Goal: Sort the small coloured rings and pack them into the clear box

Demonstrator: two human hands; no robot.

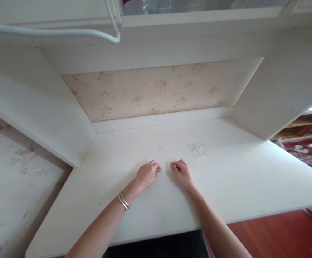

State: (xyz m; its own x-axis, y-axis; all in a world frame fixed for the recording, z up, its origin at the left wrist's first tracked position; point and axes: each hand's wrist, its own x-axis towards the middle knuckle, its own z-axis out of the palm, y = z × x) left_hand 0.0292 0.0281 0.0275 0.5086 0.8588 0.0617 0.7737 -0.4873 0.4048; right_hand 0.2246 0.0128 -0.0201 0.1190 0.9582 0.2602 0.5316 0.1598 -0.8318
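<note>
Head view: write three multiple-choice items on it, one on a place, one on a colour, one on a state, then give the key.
1. Where do both hands rest?
A. On the white desk top
B. On the red floor
C. On the upper shelf

2. What colour is the bracelet on the left wrist?
A. Black
B. Silver
C. Green

3. How are the fingers of the two hands?
A. Spread flat and wide
B. Wrapped round a cup
C. Curled loosely, holding nothing

Key:
1. A, since the left hand and right hand lie on the desk top.
2. B, since the bracelet is a pale metal band.
3. C, since the fingers bend inward on the bare surface with nothing held.
</note>
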